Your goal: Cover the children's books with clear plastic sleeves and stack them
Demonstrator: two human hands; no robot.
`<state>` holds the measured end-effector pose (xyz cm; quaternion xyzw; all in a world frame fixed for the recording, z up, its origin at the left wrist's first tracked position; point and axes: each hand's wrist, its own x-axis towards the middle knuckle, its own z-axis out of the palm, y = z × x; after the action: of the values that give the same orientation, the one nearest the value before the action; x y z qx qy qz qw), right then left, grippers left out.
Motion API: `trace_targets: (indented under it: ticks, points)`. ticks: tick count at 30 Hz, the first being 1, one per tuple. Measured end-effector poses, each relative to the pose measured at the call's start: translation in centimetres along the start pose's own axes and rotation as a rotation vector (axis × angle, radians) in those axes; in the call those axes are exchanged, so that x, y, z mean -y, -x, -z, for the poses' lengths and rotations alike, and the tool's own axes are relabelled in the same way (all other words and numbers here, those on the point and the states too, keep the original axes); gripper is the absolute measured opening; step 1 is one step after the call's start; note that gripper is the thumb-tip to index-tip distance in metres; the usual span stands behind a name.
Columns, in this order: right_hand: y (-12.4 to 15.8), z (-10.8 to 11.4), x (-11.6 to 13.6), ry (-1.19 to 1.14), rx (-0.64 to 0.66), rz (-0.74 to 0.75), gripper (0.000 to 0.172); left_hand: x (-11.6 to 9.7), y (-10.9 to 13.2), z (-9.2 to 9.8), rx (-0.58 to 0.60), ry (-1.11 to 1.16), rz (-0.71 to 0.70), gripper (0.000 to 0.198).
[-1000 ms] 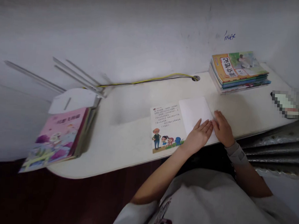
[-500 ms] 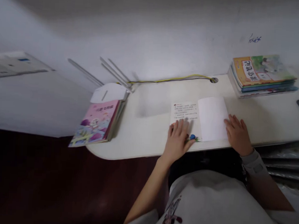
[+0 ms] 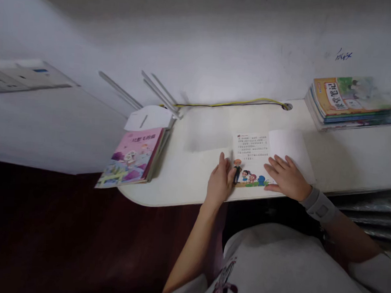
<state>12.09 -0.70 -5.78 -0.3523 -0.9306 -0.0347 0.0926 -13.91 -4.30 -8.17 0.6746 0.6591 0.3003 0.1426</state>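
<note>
An open picture book (image 3: pixel 252 154) lies on the white desk (image 3: pixel 193 181) in front of me, with text and small cartoon figures on its left page and a blank right page. My left hand (image 3: pixel 219 182) rests at the book's left edge, fingers together against the page's margin. My right hand (image 3: pixel 287 177) lies flat on the lower part of the right page, fingers stretched out towards the middle of the book. A grey cuff covers my right wrist.
A stack of books with a pink cover (image 3: pixel 134 156) overhangs the desk's left end, with a white router (image 3: pixel 149 117) and its antennas behind it. A second stack of books (image 3: pixel 350 104) sits at the far right. A yellow cable (image 3: pixel 237 103) runs along the wall into a desk hole.
My left hand slid from the right page across to the book's left edge. My right hand moved from the right edge onto the right page. The view swung left.
</note>
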Motion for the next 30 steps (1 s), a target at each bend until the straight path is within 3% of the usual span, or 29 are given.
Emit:
trace_targets:
  ticks: [6, 20, 30]
  points:
    - [1.0, -0.2, -0.6, 0.013, -0.009, -0.040, 0.065, -0.6, -0.3, 0.0, 0.031, -0.254, -0.062, 0.045]
    - [2.1, 0.5, -2.5, -0.032, 0.069, -0.086, 0.071, -0.9, -0.2, -0.2, -0.011, -0.401, -0.121, 0.041]
    - [3.3, 0.8, 0.0, 0.002, 0.116, -0.174, 0.072, -1.5, 1.3, -0.2, -0.056, -0.467, -0.116, 0.040]
